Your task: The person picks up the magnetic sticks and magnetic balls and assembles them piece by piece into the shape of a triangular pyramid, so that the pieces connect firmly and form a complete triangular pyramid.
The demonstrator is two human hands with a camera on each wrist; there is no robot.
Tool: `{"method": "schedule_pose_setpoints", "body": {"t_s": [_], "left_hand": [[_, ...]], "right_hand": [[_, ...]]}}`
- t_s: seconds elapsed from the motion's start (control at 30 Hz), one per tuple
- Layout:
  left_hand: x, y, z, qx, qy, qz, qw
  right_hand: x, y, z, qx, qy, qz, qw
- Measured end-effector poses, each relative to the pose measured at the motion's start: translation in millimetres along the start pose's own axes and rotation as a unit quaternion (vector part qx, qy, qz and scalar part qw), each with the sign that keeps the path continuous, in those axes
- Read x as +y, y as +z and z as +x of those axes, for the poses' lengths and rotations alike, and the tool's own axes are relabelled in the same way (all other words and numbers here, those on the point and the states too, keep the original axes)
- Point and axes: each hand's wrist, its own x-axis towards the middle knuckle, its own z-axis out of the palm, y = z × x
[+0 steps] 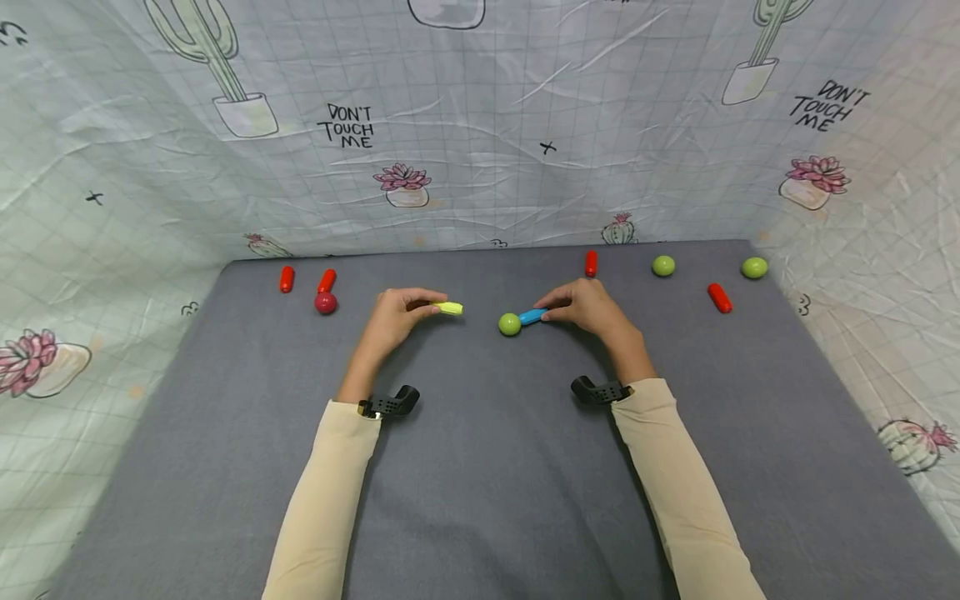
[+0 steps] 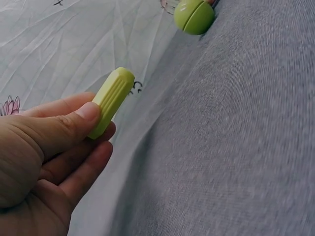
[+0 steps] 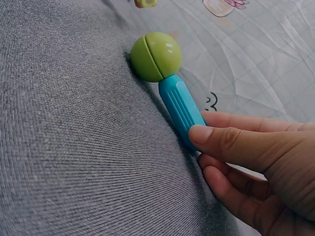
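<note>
Between thumb and fingers, my left hand [image 1: 399,318] pinches a short yellow ribbed rod [image 2: 112,102], its far end pointing right. My right hand [image 1: 588,308] pinches a blue ribbed rod [image 3: 179,108] near one end. The other end of the blue rod touches a green ball [image 3: 156,56] with a seam around it. In the head view that green ball lies between the two hands, closer to the right one. A gap separates the yellow rod from the ball.
At the back left lie two red rods [image 1: 287,279], one touching a red ball [image 1: 326,302]. Toward the back right are two more red rods [image 1: 719,297] and two green balls [image 1: 663,266]. A patterned cloth [image 1: 480,125] hangs behind the grey table [image 1: 480,467].
</note>
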Motion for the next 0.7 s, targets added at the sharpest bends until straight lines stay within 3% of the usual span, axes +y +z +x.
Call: {"method": "schedule_pose_setpoints", "body": {"t_s": [0.23,0.7], "left_hand": [[4.5,6.6,6.0,-0.01,0.019,0.008,0.9997],[13.3,23.9,19.6,-0.044,0.011,0.031,0.9985]], "right_hand": [[0.0,-0.6,-0.3,0.0,0.001,-0.001,1.0],[-0.5,-1.0,-0.8,-0.001,0.004,-0.005,1.0]]}}
